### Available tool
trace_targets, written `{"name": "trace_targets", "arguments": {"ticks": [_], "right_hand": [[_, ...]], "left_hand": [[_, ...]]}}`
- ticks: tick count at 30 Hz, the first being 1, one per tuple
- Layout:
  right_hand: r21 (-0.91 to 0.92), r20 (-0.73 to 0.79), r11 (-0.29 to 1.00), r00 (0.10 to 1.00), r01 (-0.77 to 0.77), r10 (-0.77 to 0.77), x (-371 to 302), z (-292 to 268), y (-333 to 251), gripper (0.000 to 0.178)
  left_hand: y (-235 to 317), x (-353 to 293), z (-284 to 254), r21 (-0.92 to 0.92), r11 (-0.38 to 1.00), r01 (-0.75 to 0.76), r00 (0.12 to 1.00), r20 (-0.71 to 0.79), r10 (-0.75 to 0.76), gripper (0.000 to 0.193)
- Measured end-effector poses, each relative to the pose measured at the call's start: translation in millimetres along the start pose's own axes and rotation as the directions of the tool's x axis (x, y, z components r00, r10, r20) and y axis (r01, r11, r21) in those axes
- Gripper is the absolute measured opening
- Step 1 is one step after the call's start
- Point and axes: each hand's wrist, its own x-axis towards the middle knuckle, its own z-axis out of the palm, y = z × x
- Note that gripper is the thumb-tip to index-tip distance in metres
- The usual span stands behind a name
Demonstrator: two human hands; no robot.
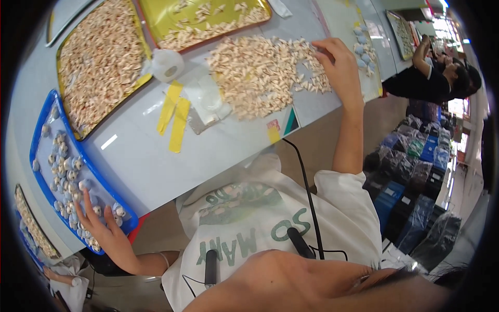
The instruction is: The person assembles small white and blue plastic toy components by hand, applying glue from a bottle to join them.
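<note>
My left hand (106, 229) reaches over a blue tray (99, 174) at the left, its fingers spread among small round pale-blue and cream pieces (65, 166). One such piece lies by its fingertips. On the right, my right hand (338, 65) is at the far right edge of a loose pile of small cream cone-shaped pieces (254, 78). Its thumb and fingers are bent close together; whatever they pinch, if anything, is too small to make out. Several cone pieces lie just below this hand.
Behind stand a tray (140, 31) heaped with cone pieces and a yellow tray (200, 13) partly covered by them. A white rounded container (168, 65), yellow tape strips (174, 117) and a clear plastic piece (208, 99) lie between. A black cable (304, 177) hangs at the table edge.
</note>
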Motion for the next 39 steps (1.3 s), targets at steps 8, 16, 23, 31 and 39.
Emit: {"name": "trace_targets", "arguments": {"ticks": [8, 16, 23, 31, 39], "right_hand": [[-0.083, 0.023, 0.996, 0.999, -0.044, 0.046, -2.9, -0.3, -11.5, 0.009], [-0.116, -0.018, 0.993, 0.999, -0.033, 0.031, -6.2, 3.3, -7.8, 0.009], [-0.031, -0.142, 0.997, 0.987, -0.076, 0.071, -5.1, 0.2, -7.0, 0.009], [0.02, -0.067, 1.0, 0.997, -0.02, 0.022, -8.5, -7.8, -14.2, 0.011], [-0.001, 0.006, 1.0, 1.0, -0.027, 0.027, 3.7, 10.7, -2.7, 0.011]], "left_hand": [[-2.9, 7.5, 4.6, -0.22, 0.972, 0.082, 0.996, -0.014, -0.087, 0.022], [-0.1, 8.5, 5.8, -0.268, 0.962, 0.042, 0.99, -0.122, -0.077, 0.02], [-6.2, 3.1, 8.0, -0.463, 0.877, -0.128, 0.941, -0.335, -0.039, 0.015], [65.7, 6.1, 46.9, -0.803, 0.542, -0.248, 0.969, -0.197, 0.15, 0.01], [128.6, -1.6, 66.7, -0.932, 0.321, -0.17, 0.884, 0.0, 0.467, 0.007]]}}
